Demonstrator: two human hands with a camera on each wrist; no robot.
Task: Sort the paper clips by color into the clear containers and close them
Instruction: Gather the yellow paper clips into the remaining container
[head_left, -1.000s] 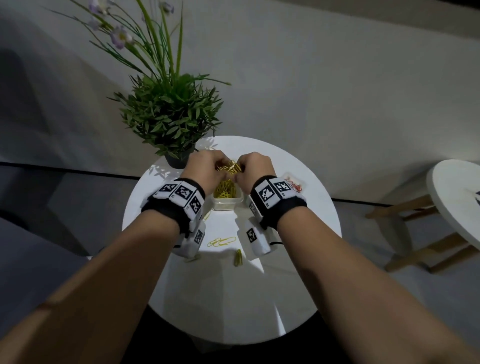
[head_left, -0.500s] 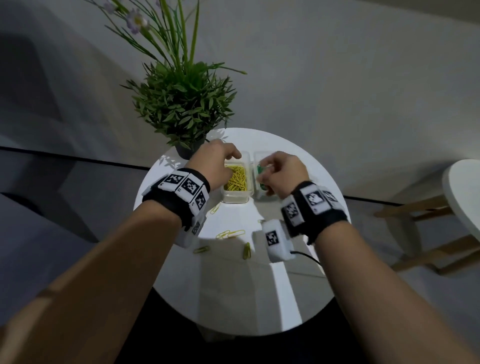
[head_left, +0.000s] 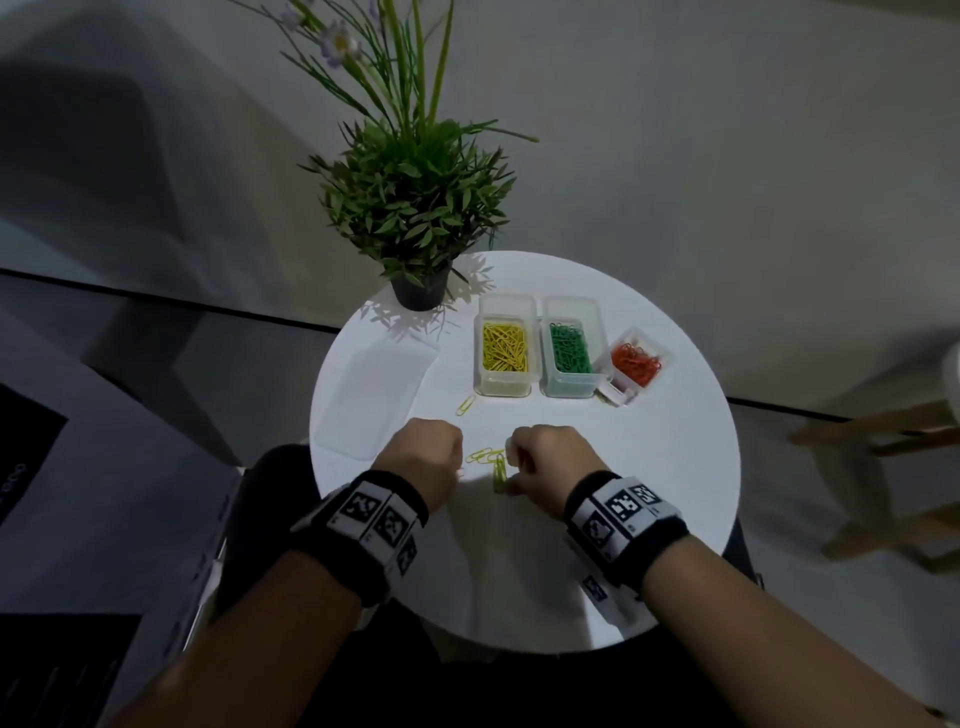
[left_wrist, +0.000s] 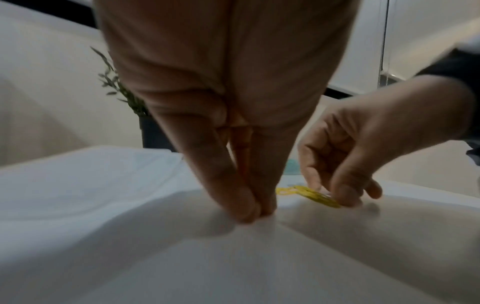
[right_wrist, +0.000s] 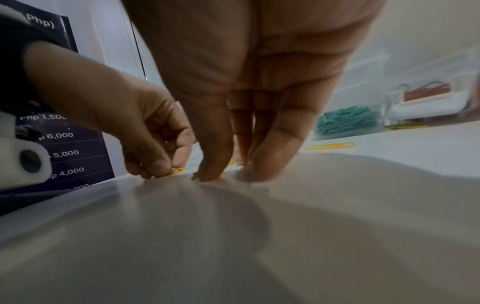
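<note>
Three clear containers stand open at the back of the round white table (head_left: 649, 509): one with yellow clips (head_left: 504, 348), one with green clips (head_left: 569, 347) and a smaller one with red clips (head_left: 636, 362). Loose yellow clips (head_left: 485, 456) lie mid-table between my hands. My left hand (head_left: 453, 467) has thumb and fingertip pressed together on the tabletop (left_wrist: 255, 212). In the right wrist view a yellow clip (right_wrist: 178, 170) shows at those fingertips. My right hand (head_left: 511, 470) curls down and pinches a yellow clip (left_wrist: 322, 198) against the table.
A clear flat lid (head_left: 374, 395) lies at the table's left. A potted plant (head_left: 415, 208) stands at the back left, close to the yellow container. One more yellow clip (head_left: 466, 404) lies in front of that container. A wooden stool (head_left: 883, 441) is off to the right.
Both hands have come back from the containers to the loose yellow clips mid-table and lowered their fingertips onto them.
</note>
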